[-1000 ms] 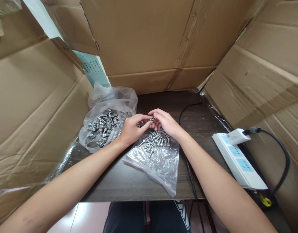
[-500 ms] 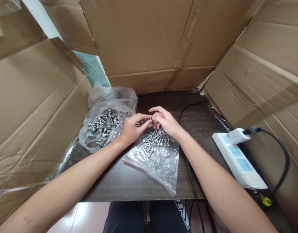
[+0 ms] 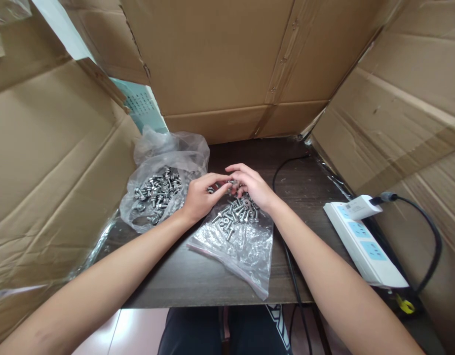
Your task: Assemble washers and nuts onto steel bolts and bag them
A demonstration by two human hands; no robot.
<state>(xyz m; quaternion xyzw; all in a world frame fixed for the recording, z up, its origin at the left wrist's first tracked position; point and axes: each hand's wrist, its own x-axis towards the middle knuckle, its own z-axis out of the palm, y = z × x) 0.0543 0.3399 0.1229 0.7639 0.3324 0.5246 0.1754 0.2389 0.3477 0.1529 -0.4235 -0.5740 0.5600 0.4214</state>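
Observation:
Over the loose hardware, my left hand [image 3: 204, 195] is closed in a pinch, thumb against fingers, on a small metal piece [image 3: 233, 182] that looks like a bolt. My right hand [image 3: 254, 188] meets its fingertips there, index finger raised and the other fingers curled. What the right fingers grip is hidden. Below both hands, silver bolts [image 3: 241, 213] and a few nuts or washers [image 3: 224, 222] lie in a heap on a flat clear zip bag [image 3: 246, 256]. Left of my left hand, an open clear plastic bag [image 3: 129, 207] holds many bolts with parts fitted on them [image 3: 161, 190].
Cardboard walls [image 3: 227, 64] enclose the dark wooden table [image 3: 168, 281] at the back and sides. A white power strip [image 3: 364, 246] with a plugged-in adapter [image 3: 360, 207] lies at the right. A black cable [image 3: 292, 266] runs down the table, right of the zip bag.
My right hand's fingers have shifted slightly at the fingertips, showing more metal between the hands. The left hand, bags and heaps stay where they were.

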